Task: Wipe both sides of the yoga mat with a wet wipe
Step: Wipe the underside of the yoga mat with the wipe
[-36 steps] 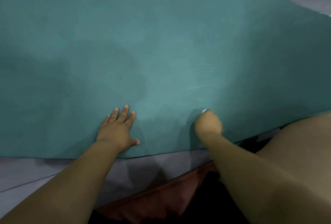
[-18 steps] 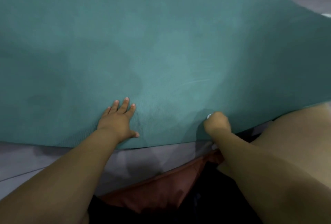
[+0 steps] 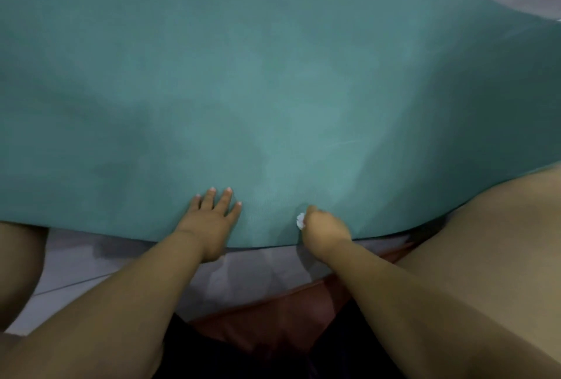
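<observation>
Flat, teal yoga mat (image 3: 273, 90) shows darker damp patches; right hand (image 3: 326, 228) grips wipe (image 3: 300, 221).

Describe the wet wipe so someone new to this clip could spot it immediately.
Start from the large teal yoga mat spread over the grey floor. Near its closest edge, the left hand lies flat and open, while the right hand is curled into a fist. The small crumpled white wet wipe pokes out of that fist, the only white thing on the mat.

Pale grey tiled floor (image 3: 76, 260), dim light, soft shadows
</observation>
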